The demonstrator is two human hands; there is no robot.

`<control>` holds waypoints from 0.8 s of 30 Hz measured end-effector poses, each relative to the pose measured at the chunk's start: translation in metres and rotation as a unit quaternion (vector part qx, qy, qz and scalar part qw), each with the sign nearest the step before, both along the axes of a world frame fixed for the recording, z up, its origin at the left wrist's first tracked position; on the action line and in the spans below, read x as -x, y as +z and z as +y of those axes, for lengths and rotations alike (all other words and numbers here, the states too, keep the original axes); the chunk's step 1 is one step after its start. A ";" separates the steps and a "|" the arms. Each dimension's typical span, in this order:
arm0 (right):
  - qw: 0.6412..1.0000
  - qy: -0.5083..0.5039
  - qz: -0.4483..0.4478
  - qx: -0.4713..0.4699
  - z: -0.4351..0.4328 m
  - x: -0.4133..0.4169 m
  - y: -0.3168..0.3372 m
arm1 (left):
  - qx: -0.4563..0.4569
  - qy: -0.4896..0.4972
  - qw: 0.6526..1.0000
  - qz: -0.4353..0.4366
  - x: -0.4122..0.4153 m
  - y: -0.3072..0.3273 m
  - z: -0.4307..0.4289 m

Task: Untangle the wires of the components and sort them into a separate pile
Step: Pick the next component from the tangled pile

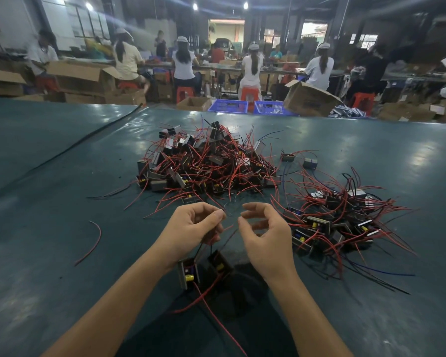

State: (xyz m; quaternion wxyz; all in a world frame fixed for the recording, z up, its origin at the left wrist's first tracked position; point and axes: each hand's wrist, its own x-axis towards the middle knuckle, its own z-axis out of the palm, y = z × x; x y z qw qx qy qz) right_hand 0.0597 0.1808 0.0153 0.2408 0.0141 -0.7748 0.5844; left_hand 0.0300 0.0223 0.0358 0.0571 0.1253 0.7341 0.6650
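Note:
A big tangled heap of small black components with red wires (206, 163) lies in the middle of the green table (62, 176). A smaller pile of the same parts (340, 220) sits to the right. My left hand (193, 228) pinches thin wires, and two components (191, 271) (220, 261) dangle below it on those wires. My right hand (265, 238) hovers just to the right with curled fingers around nothing, its fingertips close to the wire ends.
One loose red wire (92, 243) lies at the left. Two stray components (287, 157) (310, 163) sit between the piles. A black cable (70, 150) runs diagonally at far left. Blue baskets (228, 105) and cardboard boxes (309, 99) stand beyond the table's far edge, with seated workers behind.

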 end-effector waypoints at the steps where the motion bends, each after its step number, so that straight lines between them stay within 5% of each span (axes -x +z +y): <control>1: 0.999 -0.011 0.022 -0.040 0.002 0.000 0.001 | 0.008 -0.007 1.000 0.002 0.000 0.001 0.000; 13: 0.993 0.077 0.084 -0.018 0.002 -0.004 0.011 | 0.015 -0.071 0.997 -0.015 -0.006 0.006 0.001; 24: 0.991 0.107 -0.033 0.077 0.001 -0.001 0.010 | 0.045 -0.041 0.997 0.055 0.000 -0.002 -0.002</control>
